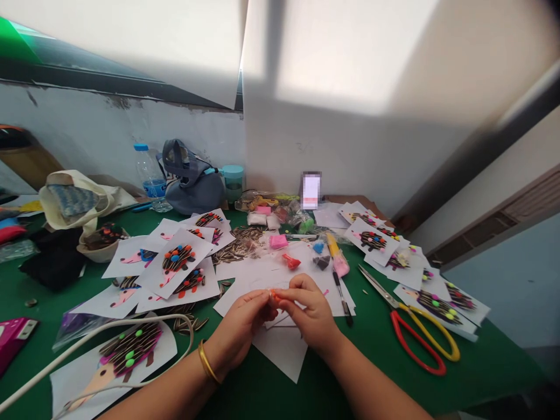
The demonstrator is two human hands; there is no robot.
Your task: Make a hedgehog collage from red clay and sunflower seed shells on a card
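Over white paper sheets (286, 356), a small piece of orange clay (275, 297) is pinched between the fingertips of both hands. My left hand (242, 324), with a gold bangle at the wrist, is closed on it from the left. My right hand (312, 312) closes on it from the right, thumb and forefinger together. Just beyond lie red clay (291, 262), pink clay (278, 241), blue clay (318, 247) and a dark lump of clay (322, 262). A black pen (342, 298) rests right of the paper.
Hedgehog pictures with sunflower seeds (178, 261) overlap at left, and more hedgehog cards (376, 240) lie at right. Large scissors (409, 324) sit open near my right arm. A white cable (109, 326) crosses the left side. Loose seeds (238, 245), a bag (192, 186) and a bottle (151, 181) stand farther back.
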